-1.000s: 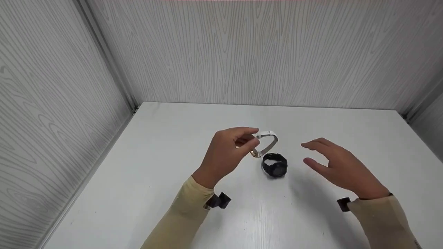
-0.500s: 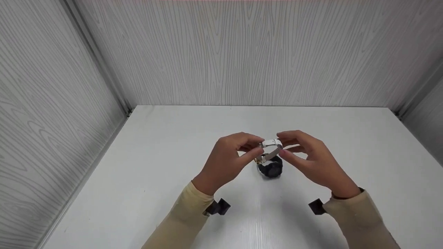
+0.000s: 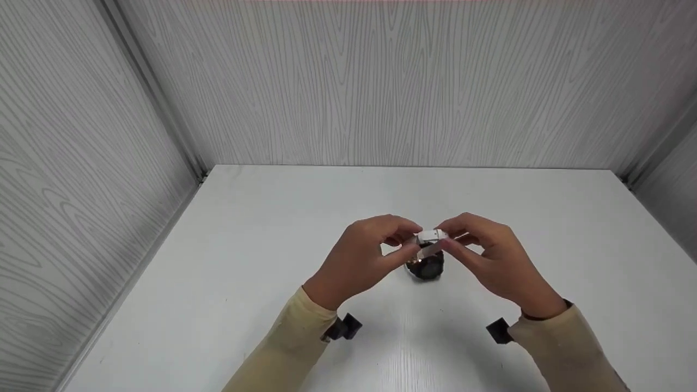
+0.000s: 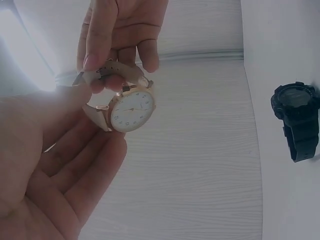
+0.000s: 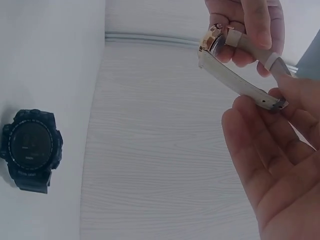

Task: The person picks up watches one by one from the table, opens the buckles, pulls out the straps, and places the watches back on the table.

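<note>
A wristwatch with a white strap and gold-coloured case (image 4: 132, 111) is held in the air between both hands. My left hand (image 3: 365, 250) pinches one side of its strap, thumb below and fingers above. On the other side, my right hand (image 3: 490, 253) pinches the strap near its buckle end. Seen in the right wrist view, the strap (image 5: 240, 80) forms a loop with the two ends close together by the right thumb. In the left wrist view the round white dial faces the camera. Below the hands a black digital watch (image 3: 428, 268) rests on the table, partly covered by the white one.
The white table (image 3: 272, 218) is bounded by a grey wood-grain panel (image 3: 348, 81) at the back and another panel (image 3: 65, 190) at the left. Small black wrist cameras sit under both sleeves.
My right hand has come in from the right and taken hold of the white watch's strap. Both hands have then drawn slightly closer together, and the strap loop looks narrower.
</note>
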